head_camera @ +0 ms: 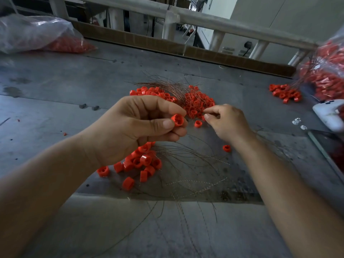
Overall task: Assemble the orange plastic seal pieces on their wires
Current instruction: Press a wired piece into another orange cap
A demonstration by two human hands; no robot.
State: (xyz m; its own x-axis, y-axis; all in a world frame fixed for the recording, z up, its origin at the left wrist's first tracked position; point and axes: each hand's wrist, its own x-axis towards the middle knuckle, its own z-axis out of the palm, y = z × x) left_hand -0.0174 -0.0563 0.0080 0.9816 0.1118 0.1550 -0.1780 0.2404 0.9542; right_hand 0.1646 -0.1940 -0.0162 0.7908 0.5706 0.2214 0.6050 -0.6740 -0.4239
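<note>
Head view: an orange seal piece [177, 121], open side up towards the camera, is pinched between thumb and fingertips of the left hand [134, 127] above the metal table [55, 94]. Just right of it, the right hand [227, 121] pinches a thin wire strand [208, 122] at the far pile of seals [198, 104], which is tangled with copper wires [167, 85]. Loose seals [141, 162] lie nearer, under the left hand. A white phone [329, 114] sits at the right edge.

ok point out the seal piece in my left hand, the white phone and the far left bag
orange seal piece [177, 120], head view, open ring face
white phone [325, 119], head view, back below the lenses
clear plastic bag [33, 32], head view, crinkled top
</note>
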